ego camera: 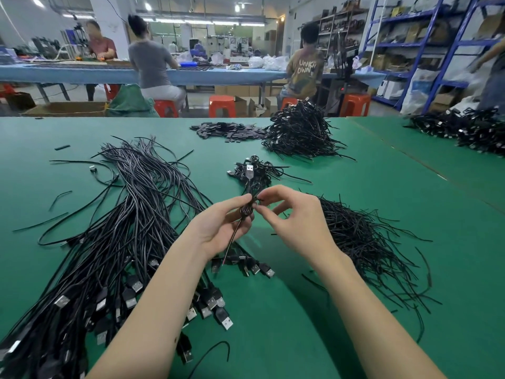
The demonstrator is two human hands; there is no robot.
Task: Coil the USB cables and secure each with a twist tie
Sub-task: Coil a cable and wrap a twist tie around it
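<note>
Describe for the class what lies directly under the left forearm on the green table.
Under the left forearm lie uncoiled USB cables, plugs showing beside it. The stretch beneath the arm is covered.

"UNKNOWN" is printed on a seated person's brown shirt (305,71).

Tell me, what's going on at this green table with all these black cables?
A person is bundling USB cables. The left hand holds a small coiled cable, its USB plug pointing away, while the right hand pinches a twist tie at the coil. Loose cables lie left, spare ties right, finished coils beyond.
</note>
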